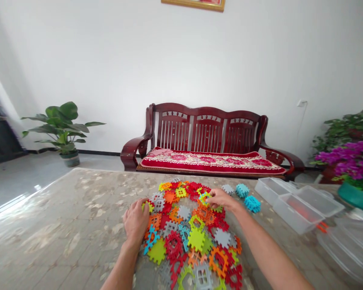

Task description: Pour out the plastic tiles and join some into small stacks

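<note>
A loose pile of interlocking plastic tiles with notched edges, in red, orange, lime green, grey and blue, covers the middle of the table. At the pile's left edge, my left hand (pixel 136 219) has its fingers curled around a lime-green tile (pixel 149 206), partly hidden by the hand. Over the pile's far right side, my right hand (pixel 220 199) pinches a lime-green tile (pixel 203 197) that shows some light blue. Just beyond my right hand sit a grey stack (pixel 228 189) and two blue stacks of tiles, the farther one (pixel 242 190) and the nearer one (pixel 252 204).
Clear plastic boxes (pixel 296 211) stand on the right of the table, with a clear lid (pixel 351 249) nearer me. Purple flowers (pixel 351 159) in a teal pot (pixel 355 197) are at the far right. Behind the table is a wooden bench (pixel 205 129); a potted plant (pixel 68 137) stands left.
</note>
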Demonstrator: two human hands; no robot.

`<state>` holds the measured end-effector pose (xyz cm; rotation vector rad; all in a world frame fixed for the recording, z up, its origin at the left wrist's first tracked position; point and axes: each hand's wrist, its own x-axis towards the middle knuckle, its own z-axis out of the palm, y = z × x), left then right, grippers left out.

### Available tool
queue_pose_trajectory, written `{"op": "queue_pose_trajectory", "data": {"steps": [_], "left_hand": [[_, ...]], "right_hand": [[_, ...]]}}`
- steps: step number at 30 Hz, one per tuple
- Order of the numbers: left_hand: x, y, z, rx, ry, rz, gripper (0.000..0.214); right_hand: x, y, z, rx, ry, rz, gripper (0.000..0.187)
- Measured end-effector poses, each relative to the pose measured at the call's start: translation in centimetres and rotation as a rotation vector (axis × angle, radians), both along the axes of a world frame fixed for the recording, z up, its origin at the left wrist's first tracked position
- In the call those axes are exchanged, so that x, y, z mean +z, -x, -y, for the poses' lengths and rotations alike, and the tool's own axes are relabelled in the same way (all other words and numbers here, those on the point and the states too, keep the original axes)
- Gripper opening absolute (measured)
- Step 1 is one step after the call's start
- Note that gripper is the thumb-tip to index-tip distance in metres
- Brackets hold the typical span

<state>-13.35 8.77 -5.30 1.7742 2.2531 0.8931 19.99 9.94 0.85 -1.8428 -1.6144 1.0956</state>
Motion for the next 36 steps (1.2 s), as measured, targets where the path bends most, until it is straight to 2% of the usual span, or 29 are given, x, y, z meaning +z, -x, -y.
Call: {"op": "queue_pose_trajectory", "data": {"steps": [4, 7, 11, 15, 20, 23, 27, 30, 33, 36], "left_hand": [[0.0, 0.0, 0.1, -0.001, -0.011, -0.002, 0.035], [0.1, -0.1, 0.1, 0.003, -0.030, -0.001, 0.034], [0.2, -0.1, 0.2, 0.003, -0.030, -0.003, 0.033], [0.2, -0.1, 0.2, -0.008, -0.007, -0.001, 0.034], [0.2, -0.1, 0.1, -0.014, -0.001, 0.003, 0.034], [0.1, -0.1, 0.1, -0.016, 0.001, 0.007, 0.035], [0.1, 0.0, 0.1, -0.015, -0.009, 0.018, 0.034], [0.2, -0.1, 0.2, -0.012, -0.008, 0.011, 0.034], [0.3, -0.2, 0.3, -0.009, -0.005, 0.008, 0.034], [0.3, -0.2, 0.3, -0.018, -0.010, 0.005, 0.034]], "right_hand": [[-0.4, -0.3, 0.4, -0.018, 0.071, -0.179, 0.019], [-0.8, -0.4, 0.3, -0.029, 0.088, -0.238, 0.021], [-1.2, -0.3, -0.2, -0.057, 0.074, -0.225, 0.018], [-1.1, -0.2, -0.6, -0.049, 0.055, -0.182, 0.006], [-0.8, 0.4, -1.0, -0.090, -0.032, -0.183, 0.015], [-0.9, 1.3, -1.1, -0.069, -0.080, -0.226, 0.021], [-1.4, 1.9, -0.9, -0.027, -0.218, 0.018, 0.033], [-1.5, 1.6, -0.2, 0.022, -0.234, 0.258, 0.038], [-1.5, 1.0, 0.7, 0.212, -0.248, 0.465, 0.053], [-1.3, 0.5, 1.2, 0.412, -0.288, 0.524, 0.066]]}}
